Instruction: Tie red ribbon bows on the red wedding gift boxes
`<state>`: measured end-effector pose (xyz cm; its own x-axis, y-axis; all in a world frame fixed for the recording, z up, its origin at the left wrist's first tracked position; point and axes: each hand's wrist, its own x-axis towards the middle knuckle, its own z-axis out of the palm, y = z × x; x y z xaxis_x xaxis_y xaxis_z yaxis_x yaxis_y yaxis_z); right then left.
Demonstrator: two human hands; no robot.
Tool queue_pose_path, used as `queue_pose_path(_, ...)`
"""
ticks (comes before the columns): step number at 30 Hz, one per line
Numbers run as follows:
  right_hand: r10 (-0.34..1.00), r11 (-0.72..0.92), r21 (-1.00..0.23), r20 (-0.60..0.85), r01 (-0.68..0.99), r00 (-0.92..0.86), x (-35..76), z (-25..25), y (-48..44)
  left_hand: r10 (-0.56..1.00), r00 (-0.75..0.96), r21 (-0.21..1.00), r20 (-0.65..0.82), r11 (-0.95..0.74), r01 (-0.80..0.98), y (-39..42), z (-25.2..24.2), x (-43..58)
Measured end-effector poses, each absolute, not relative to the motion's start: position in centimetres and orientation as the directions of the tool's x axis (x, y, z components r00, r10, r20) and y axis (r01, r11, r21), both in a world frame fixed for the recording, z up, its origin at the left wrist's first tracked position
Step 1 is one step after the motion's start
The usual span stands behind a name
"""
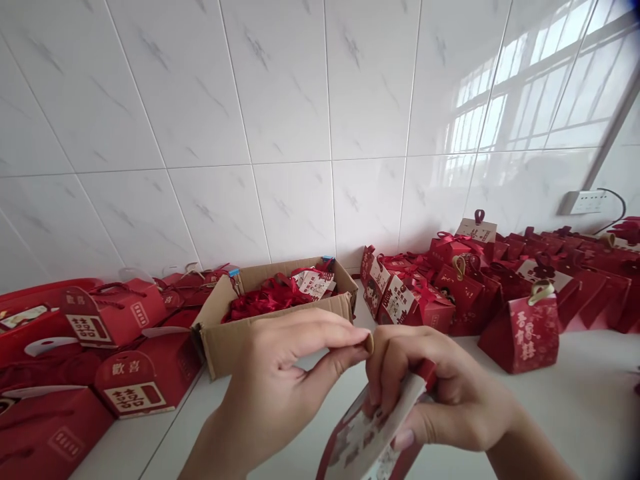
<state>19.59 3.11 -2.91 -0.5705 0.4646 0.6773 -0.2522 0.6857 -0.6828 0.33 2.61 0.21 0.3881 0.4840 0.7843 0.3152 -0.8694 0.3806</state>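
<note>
My left hand (295, 373) is closed in a pinch, thumb against index finger. Between the tips shows the curved edge of a small gold-brown ribbon (370, 343); the rest of it is hidden. Just beside it, my right hand (440, 387) is wrapped around the top of a red gift box (360, 443) with a pale printed face. The box is tilted, and its lower end runs out of the picture. Fingers of the right hand cover its upper edge, so I cannot tell how the top is folded.
Behind my hands stands a cardboard carton (280, 327) holding red ribbons and a printed card. Red handled boxes (137, 383) crowd the left, near a red tub (30, 310). A triangular red box (525, 333) stands before rows of others at right. A tiled wall (290, 120) closes the back.
</note>
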Motion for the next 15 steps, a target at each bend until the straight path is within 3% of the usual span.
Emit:
queue_pose_path(9, 0.461, 0.689, -0.67, 0.7, -0.276, -0.546, 19.64, -2.64, 2.94, 0.586, 0.267, 0.526, 0.765, -0.808, 0.263, 2.74, -0.07, 0.97)
queue_pose_path(15, 0.451, 0.685, -0.673, 0.692, -0.279, -0.563, 19.83, -2.62, 3.17, 0.542, 0.312, 0.497, 0.781, -0.84, 0.216, 2.78, 0.07, 1.21)
